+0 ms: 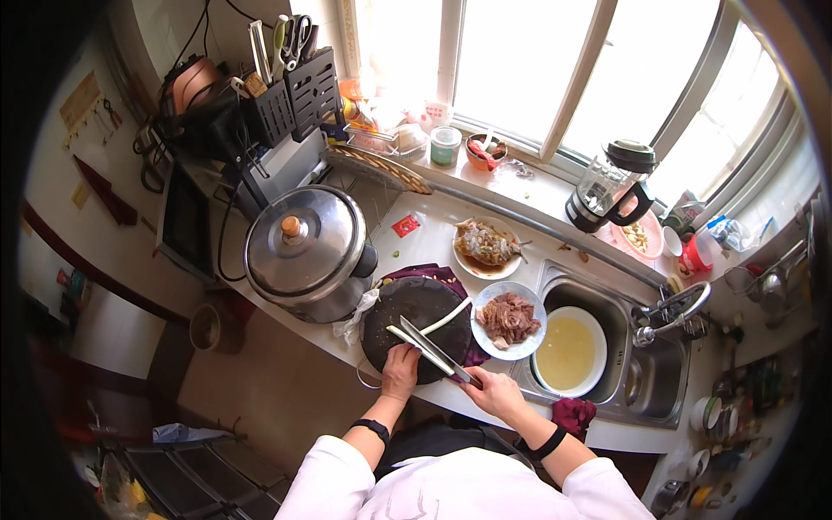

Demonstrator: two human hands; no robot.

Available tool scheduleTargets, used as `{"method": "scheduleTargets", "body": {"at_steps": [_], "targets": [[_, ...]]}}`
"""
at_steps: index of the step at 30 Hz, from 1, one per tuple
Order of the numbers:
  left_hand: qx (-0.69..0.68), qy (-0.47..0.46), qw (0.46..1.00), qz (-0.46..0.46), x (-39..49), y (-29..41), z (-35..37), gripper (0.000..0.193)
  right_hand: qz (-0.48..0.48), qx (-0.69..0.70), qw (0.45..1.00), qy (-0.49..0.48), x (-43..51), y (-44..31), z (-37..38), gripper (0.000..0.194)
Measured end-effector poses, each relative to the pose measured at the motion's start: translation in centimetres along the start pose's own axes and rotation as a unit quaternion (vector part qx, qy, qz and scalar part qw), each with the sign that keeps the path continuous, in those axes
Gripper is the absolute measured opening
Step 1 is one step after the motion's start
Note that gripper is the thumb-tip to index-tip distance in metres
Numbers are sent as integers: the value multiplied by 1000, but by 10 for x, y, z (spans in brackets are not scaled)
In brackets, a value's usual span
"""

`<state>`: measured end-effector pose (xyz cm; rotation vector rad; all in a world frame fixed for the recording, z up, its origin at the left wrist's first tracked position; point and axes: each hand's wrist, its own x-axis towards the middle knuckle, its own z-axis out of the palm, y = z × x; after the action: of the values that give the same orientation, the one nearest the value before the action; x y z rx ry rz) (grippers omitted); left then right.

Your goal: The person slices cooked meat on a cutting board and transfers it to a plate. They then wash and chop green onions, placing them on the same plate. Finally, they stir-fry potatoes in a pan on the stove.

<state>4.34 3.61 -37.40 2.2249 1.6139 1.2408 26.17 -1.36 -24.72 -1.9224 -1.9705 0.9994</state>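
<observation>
My right hand [492, 389] is closed round the handle of a kitchen knife [434, 346], whose blade points up and left over a dark round cutting board [396, 302]. Alongside the blade lies a pale green-white stalk, perhaps scallion [416, 346], and my left hand [399, 372] has its fingertips on it near the board's lower edge; how firmly they grip is hard to see. Another pale stalk [448, 316] lies slantwise behind the knife. Right of the board stands a bowl of sliced meat [509, 320]. Behind that is a plate with a cooked fish [487, 246].
A large lidded steel pot [305, 250] stands left of the board. At right, a white basin of yellowish liquid [570, 352] sits in the steel sink [614, 390] below a faucet [679, 318]. A red packet [405, 226] lies behind the board; a blender jug [608, 188] stands on the sill.
</observation>
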Motion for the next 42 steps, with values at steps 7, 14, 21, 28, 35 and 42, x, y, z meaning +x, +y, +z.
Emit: {"method": "scheduleTargets", "body": {"at_steps": [7,14,21,28,35,42], "targets": [[0,-6,1000,-2,-2,-6,5,18,-37,-67,996,-41,21,-22,-9,33],[8,-13,1000,-15,-4,-8,7,16,-35,-91,993,-65,33,-42,3,30],[5,-10,1000,-15,-2,-9,5,17,-31,-74,995,-65,46,-35,18,29],[2,2,1000,-2,-1,-9,6,13,38,-101,986,-129,-27,15,-28,32],[10,-31,998,50,-2,-10,0,16,113,-69,981,-139,-62,28,-46,32],[-9,-50,996,75,-4,-13,-7,15,63,-11,996,-66,-49,11,-18,36]]}}
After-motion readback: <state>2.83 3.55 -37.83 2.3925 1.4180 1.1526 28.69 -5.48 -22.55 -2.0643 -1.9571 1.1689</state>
